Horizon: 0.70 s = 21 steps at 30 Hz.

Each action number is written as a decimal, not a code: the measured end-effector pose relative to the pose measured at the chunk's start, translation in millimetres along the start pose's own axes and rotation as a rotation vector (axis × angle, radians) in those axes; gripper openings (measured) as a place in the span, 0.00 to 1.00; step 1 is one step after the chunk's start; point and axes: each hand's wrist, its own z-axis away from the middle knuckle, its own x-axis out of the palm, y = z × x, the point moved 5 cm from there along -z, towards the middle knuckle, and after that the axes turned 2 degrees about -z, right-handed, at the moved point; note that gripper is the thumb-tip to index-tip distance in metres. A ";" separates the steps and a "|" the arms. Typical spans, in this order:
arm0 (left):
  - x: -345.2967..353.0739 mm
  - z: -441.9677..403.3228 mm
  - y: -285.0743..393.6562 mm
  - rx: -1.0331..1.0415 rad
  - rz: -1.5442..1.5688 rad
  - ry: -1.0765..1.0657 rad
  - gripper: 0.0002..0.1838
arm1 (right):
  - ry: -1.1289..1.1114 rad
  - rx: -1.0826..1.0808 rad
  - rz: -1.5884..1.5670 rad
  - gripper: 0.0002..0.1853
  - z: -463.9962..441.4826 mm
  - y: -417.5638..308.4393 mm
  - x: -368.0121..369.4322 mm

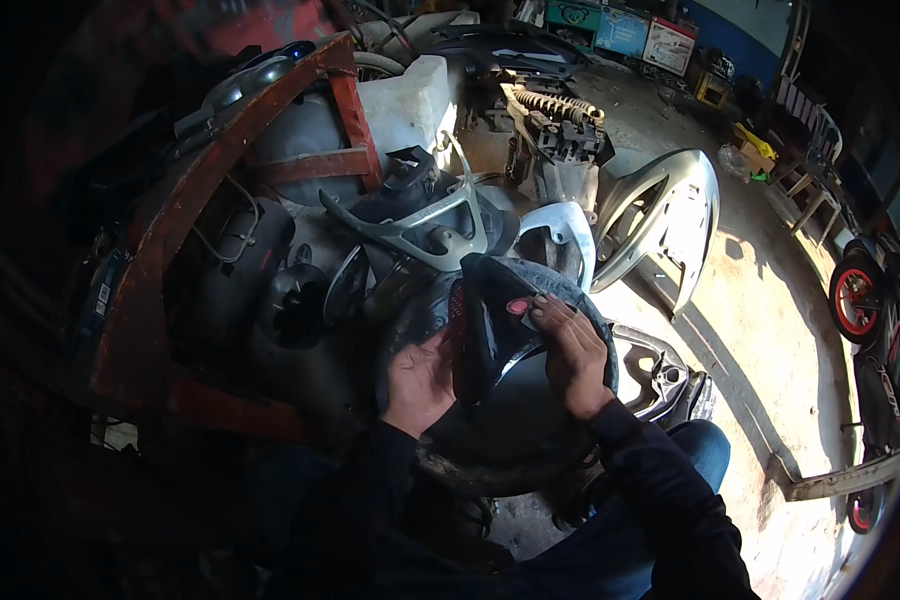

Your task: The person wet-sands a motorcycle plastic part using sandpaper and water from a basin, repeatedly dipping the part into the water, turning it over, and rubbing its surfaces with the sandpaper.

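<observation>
My left hand (420, 385) grips the left edge of a glossy black motorcycle body panel (488, 330). A red oval mark (517, 306) shows near the panel's right side. My right hand (573, 355) is closed, its fingertips pressed on the panel beside that mark. A small pale scrap (530, 320) peeks out under those fingers; what it is cannot be made out. Beneath both hands is a wide, round dark basin (530, 440), its inside in shadow.
A silver-grey V-shaped fairing piece (425, 225) and a silver side panel (660, 220) lie beyond the basin. At left stands a rusty red metal frame (155, 265). A shock absorber spring (560, 104) lies farther back. A motorcycle wheel (857, 293) is at right.
</observation>
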 end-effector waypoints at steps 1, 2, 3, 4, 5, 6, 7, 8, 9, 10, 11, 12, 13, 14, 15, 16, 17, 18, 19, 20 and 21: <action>1.9 -1.7 1.3 0.002 0.000 0.000 0.29 | 0.000 -0.002 -0.001 0.22 -1.7 2.1 -1.2; 1.6 -2.2 -3.6 -0.067 -0.003 0.072 0.29 | -0.051 -0.083 0.022 0.22 -3.7 -0.8 -0.5; 3.2 -0.2 -10.2 -0.138 -0.004 0.145 0.29 | -0.104 -0.162 0.044 0.22 -3.0 -5.2 1.5; 6.7 2.4 -11.8 -0.092 -0.176 0.269 0.30 | -0.107 -0.162 0.042 0.22 -1.5 -5.9 3.4; 0.1 -0.5 -17.3 -0.091 -0.172 0.272 0.30 | -0.178 -0.164 0.020 0.23 1.6 -7.4 9.9; -9.5 -4.2 -14.5 0.028 -0.258 0.341 0.28 | -0.249 -0.168 -0.003 0.24 4.6 -10.1 16.3; -17.3 -4.7 -10.8 0.147 -0.344 0.409 0.26 | -0.254 -0.171 -0.007 0.24 7.8 -15.2 19.3; -23.1 -3.3 -11.1 0.206 -0.378 0.426 0.27 | -0.301 -0.098 -0.008 0.25 12.9 -19.1 25.1; -18.0 -1.8 -10.8 0.208 -0.375 0.429 0.27 | -0.347 -0.025 -0.009 0.27 18.9 -23.8 30.2; -10.3 0.9 -3.2 0.304 -0.497 0.499 0.27 | -0.348 -0.058 0.025 0.27 21.6 -36.7 29.1; -3.6 3.2 3.8 0.403 -0.617 0.567 0.27 | -0.350 -0.064 0.027 0.27 20.1 -48.6 26.3; -1.0 3.2 2.9 0.406 -0.612 0.569 0.27 | -0.385 -0.139 0.034 0.27 19.3 -63.8 24.1; 1.4 3.3 2.2 0.443 -0.567 0.560 0.26 | -0.419 -0.211 0.043 0.27 19.9 -71.8 22.9; 4.2 3.0 2.7 0.478 -0.526 0.548 0.26 | -0.434 -0.212 0.031 0.28 20.6 -62.4 24.5; 6.8 3.3 3.8 0.473 -0.527 0.546 0.26 | -0.433 -0.207 0.033 0.28 21.6 -53.6 30.3; 11.2 4.2 5.0 0.479 -0.578 0.532 0.26 | -0.400 -0.081 0.015 0.28 22.2 -39.4 34.1; 15.8 4.6 5.8 0.488 -0.628 0.517 0.26 | -0.366 0.042 -0.002 0.28 22.1 -29.2 33.9; 18.8 3.5 7.8 0.493 -0.630 0.513 0.26 | -0.343 0.048 -0.069 0.28 20.5 -47.9 29.4; 17.7 4.7 7.5 0.466 -0.604 0.571 0.25 | -0.387 -0.106 -0.009 0.28 24.8 -68.8 28.4; 15.7 6.4 4.8 0.435 -0.576 0.629 0.25 | -0.383 -0.138 -0.014 0.29 30.1 -73.3 29.5; 13.8 5.2 2.5 0.433 -0.580 0.627 0.25 | -0.374 -0.166 -0.017 0.29 31.5 -76.5 30.5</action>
